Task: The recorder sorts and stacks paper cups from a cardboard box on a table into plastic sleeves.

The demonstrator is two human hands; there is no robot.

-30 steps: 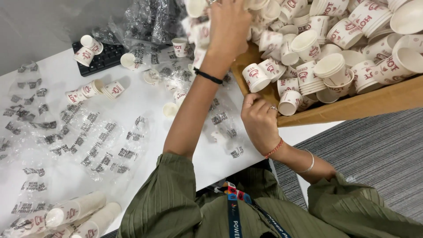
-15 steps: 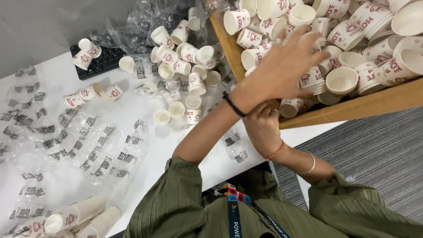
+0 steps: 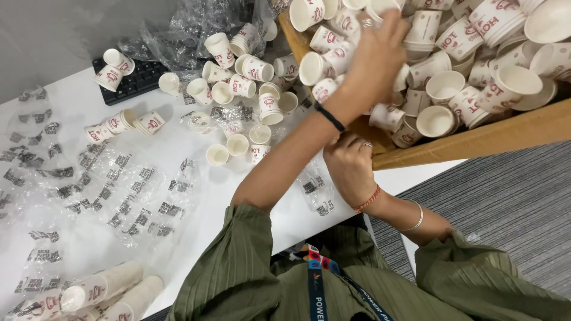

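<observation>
at far left on the white table (image 3: 71, 107), logged flat clear wrappers (image 3: 89, 178) with dark print, spread wide. below them, near the table's front edge, noted two nested stacks of paper cups (image 3: 101, 286) lying on their sides. further back, spotted a black keyboard (image 3: 134, 80) with two cups at its left end. right of that, noted many loose cups (image 3: 238, 89), white with red print, some upright, some tipped, scattered beside a heap of crumpled clear plastic (image 3: 196, 30). moving right, found the left hand (image 3: 375, 59) reaching across the body and up into a cardboard box (image 3: 476, 134), back of hand to the camera, with fingers fanned over the cups in the box (image 3: 470, 65); cannot tell about any pinch beneath the palm. just below, under that forearm, found the right hand (image 3: 351, 169) curled loosely at the box's near wall; cannot tell whether gripping the cardboard or merely resting against it. judged as mid-step: drawing cups out of the box toward the table. next move seems to call for closing round a few cups without crushing thin rims, and for steadying the box. at far right, grey carpet (image 3: 505, 208).
</observation>
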